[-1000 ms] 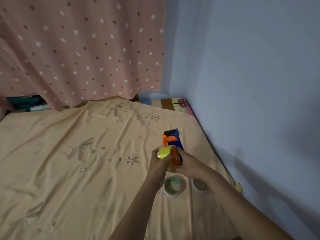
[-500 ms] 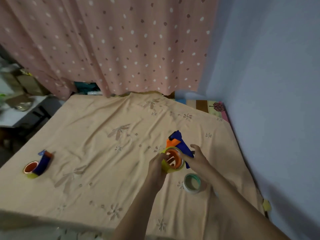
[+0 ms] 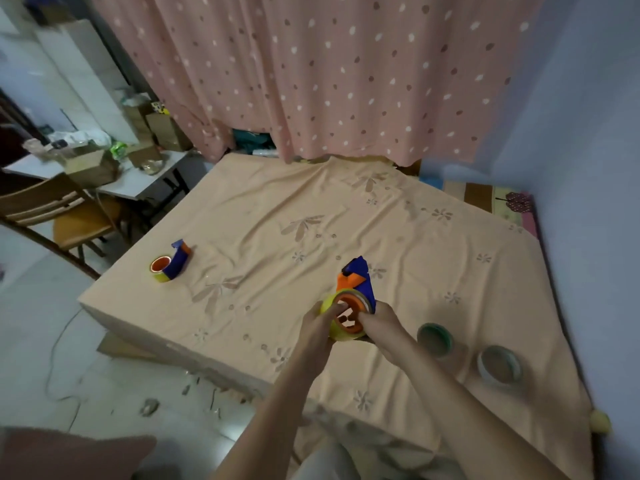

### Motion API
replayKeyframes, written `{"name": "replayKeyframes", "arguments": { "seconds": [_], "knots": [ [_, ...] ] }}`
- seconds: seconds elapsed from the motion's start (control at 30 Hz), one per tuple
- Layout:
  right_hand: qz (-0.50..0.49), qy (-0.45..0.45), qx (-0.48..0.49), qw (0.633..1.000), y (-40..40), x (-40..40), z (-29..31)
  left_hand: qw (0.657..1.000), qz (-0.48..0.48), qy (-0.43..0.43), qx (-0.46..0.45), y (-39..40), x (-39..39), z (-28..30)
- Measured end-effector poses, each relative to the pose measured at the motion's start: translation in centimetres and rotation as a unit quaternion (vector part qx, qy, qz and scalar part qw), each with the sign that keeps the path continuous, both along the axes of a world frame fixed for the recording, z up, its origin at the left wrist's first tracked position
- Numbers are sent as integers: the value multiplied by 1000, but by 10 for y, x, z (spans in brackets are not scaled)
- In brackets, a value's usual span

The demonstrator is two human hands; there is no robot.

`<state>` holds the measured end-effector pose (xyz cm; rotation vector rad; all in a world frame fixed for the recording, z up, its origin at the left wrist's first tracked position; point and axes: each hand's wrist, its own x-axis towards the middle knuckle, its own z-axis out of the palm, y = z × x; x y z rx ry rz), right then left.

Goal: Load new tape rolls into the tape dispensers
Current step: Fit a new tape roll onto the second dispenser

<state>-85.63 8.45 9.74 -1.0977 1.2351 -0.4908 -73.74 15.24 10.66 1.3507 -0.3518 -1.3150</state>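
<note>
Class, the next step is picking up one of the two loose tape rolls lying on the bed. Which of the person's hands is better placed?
Right. The right hand is beside the green roll; the left hand, holding the dispenser's yellow roll, sits farther away.

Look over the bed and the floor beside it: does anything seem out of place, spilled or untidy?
Yes. Small scraps of debris lie scattered on the floor by the bed's near edge, and a thin cord trails loose there. On the bed, the second dispenser and two spare rolls simply lie waiting; nothing looks damaged.
</note>
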Motion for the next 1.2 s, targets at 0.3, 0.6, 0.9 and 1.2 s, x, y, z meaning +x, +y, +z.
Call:
{"name": "replayKeyframes", "arguments": {
  "seconds": [0.3, 0.6, 0.9, 1.2],
  "knots": [
    [35, 28, -25, 999, 14, 90, -6, 999, 39, -6, 12, 27, 82, -4],
    [-8, 53, -56, 997, 8, 233, -11, 1000, -24, -12, -9, 13, 231, -11],
    [-77, 71, -63, 992, 31, 342, 0, 994, -109, 20, -3, 13, 349, -14],
    [-78, 75, -36, 993, 24, 352, -9, 992, -123, 24, 6, 12, 362, -15]
  ]
}}
